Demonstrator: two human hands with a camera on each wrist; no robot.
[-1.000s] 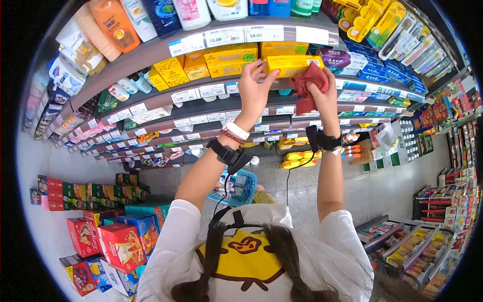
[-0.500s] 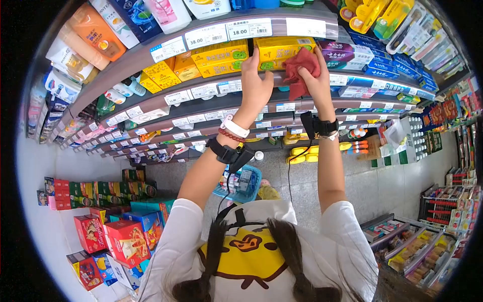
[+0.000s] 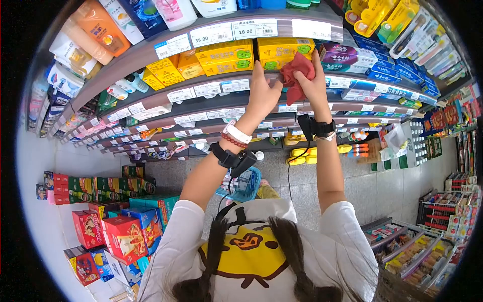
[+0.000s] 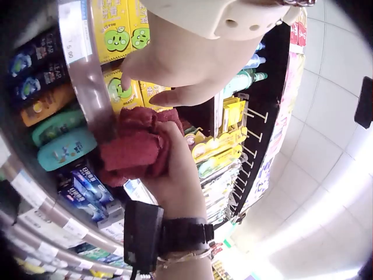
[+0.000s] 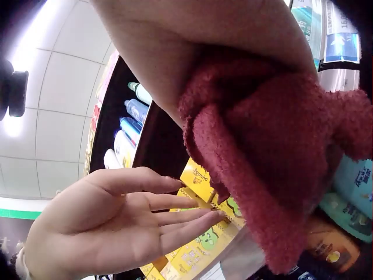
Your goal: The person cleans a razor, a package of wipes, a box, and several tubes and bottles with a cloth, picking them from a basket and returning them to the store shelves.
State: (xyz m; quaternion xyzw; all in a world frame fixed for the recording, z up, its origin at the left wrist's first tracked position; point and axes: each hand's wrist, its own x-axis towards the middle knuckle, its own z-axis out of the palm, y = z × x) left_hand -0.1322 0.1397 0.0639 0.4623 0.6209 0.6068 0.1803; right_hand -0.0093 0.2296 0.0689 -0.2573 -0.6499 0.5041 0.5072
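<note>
Two yellow boxes with green cartoon fruit [image 3: 286, 49] sit stacked on the upper shelf, between my hands. My left hand [image 3: 263, 91] has its fingers straight along the left side of the stack, thumb apart. In the right wrist view, this left hand [image 5: 128, 224] shows its palm and extended fingers, holding nothing. My right hand [image 3: 314, 85] holds a crumpled dark red cloth [image 3: 298, 74] under its thumb, its fingers reaching along the stack's right side. The cloth [image 4: 137, 146] overlaps the lower front of the boxes and hides part of them.
More yellow boxes [image 3: 224, 55] stand to the left, purple boxes [image 3: 347, 54] to the right. Above runs a shelf edge with price tags [image 3: 216, 35] and bottles [image 3: 103, 30]. A blue basket [image 3: 241, 183] rests on the floor; red cartons [image 3: 126, 239] are at lower left.
A yellow box held between both hands in front of the shelf went back onto the stack. The left fingers straightened along its side, and both hands have since lowered slightly.
</note>
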